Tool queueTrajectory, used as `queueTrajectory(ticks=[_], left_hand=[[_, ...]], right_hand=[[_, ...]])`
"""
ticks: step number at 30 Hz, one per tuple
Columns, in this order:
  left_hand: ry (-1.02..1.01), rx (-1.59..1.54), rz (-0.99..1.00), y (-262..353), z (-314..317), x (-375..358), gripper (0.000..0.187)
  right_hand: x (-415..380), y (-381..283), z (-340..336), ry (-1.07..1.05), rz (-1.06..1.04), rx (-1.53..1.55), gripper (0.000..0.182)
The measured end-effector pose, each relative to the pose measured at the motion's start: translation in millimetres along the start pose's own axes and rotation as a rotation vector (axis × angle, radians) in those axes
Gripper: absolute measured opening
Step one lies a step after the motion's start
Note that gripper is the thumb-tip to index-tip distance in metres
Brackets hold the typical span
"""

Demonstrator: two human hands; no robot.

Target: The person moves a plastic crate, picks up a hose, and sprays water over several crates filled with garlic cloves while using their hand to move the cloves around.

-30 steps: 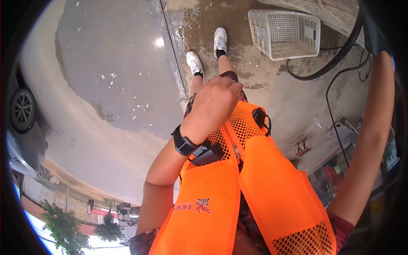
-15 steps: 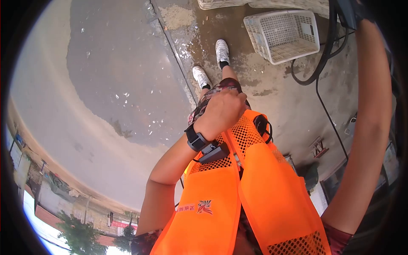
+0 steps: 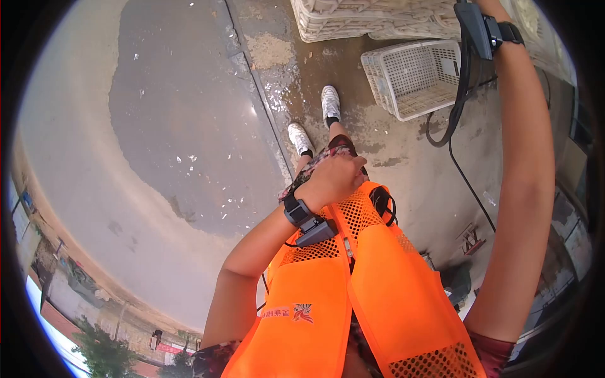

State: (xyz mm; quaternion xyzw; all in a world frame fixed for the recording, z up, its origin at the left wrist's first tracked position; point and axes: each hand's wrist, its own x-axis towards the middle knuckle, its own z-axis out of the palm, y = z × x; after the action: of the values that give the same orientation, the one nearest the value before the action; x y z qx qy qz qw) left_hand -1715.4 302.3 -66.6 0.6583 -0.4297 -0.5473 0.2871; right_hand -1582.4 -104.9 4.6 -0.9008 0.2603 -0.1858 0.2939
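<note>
My left hand (image 3: 334, 179) is in front of my lower body, at the hem of the orange vest (image 3: 309, 271), its fingers curled closed. Whatever may be inside them is hidden. A black band with a grey device (image 3: 315, 232) sits on that wrist. My right arm stretches forward along the right side. Only the base of my right hand (image 3: 493, 9) shows at the top edge; its fingers are out of frame. A matching grey wrist device (image 3: 478, 31) is strapped there. A thick black hose (image 3: 460, 104) hangs in a loop beside that wrist.
An off-white plastic crate (image 3: 413, 104) with lattice walls lies on the wet concrete ahead. Behind it are stacked crates (image 3: 340, 22). A thin black line (image 3: 472, 179) runs across the floor at right. A dark seam (image 3: 255, 82) crosses the ground left of my white shoes (image 3: 329, 104).
My right arm has shifted inward, bringing its wrist and device further into view. The hose loop has moved slightly left and down. The scene ahead sits lower; my left hand stays closed.
</note>
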Motion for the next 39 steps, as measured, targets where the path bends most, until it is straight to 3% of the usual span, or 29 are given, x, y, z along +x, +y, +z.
queueTrajectory(ticks=[3, 4, 5, 6, 7, 8, 9, 11, 14, 16, 23, 29, 31, 39], left_hand=[[0.080, -0.111, 0.026, 10, -3, 3, 0.040], [0.040, -0.105, 0.006, 15, -4, 6, 0.052], [0.054, -0.087, 0.046, 21, -2, 7, 0.052], [0.104, -0.209, 0.069, 27, -1, 11, 0.057], [0.142, -0.328, 0.118, 33, -4, 20, 0.062], [0.135, -0.350, 0.098, 39, -5, 27, 0.067], [0.119, -0.373, 0.079, 41, -7, 33, 0.073], [0.100, -0.464, 0.033, 44, -7, 46, 0.077], [0.090, -0.566, 0.044, 62, -30, 59, 0.078], [0.081, -0.804, -0.046, 56, -30, 68, 0.080], [0.079, -0.978, -0.124, 63, -45, 82, 0.083], [-0.025, -0.972, -0.078, 62, -49, 106, 0.082], [-0.030, -0.947, -0.081, 70, -47, 111, 0.081], [-0.138, -0.977, 0.116, 79, -40, 123, 0.074]], right_hand=[[-7, -7, -6, 0.083, -0.112, -0.192, 0.034], [-12, -11, -8, 0.068, -0.076, -0.194, 0.035], [-15, -17, -13, 0.064, -0.041, -0.207, 0.035], [-27, -48, -19, 0.025, 0.200, -0.012, 0.036], [-28, -52, -26, 0.001, 0.195, -0.176, 0.043], [-24, -13, -11, 0.146, 0.038, -0.317, 0.039], [-28, -34, -17, 0.083, 0.201, -0.260, 0.040], [-31, -51, -26, 0.020, 0.259, -0.256, 0.038], [-22, -52, -19, 0.037, 0.265, -0.225, 0.033], [-21, -52, -18, 0.036, 0.265, -0.244, 0.033], [-21, -48, -16, 0.068, 0.236, -0.228, 0.033], [-21, -53, -17, 0.124, 0.174, -0.202, 0.033], [-23, -54, -18, 0.086, 0.239, -0.182, 0.031], [-21, -55, -20, 0.056, 0.251, -0.196, 0.033]])
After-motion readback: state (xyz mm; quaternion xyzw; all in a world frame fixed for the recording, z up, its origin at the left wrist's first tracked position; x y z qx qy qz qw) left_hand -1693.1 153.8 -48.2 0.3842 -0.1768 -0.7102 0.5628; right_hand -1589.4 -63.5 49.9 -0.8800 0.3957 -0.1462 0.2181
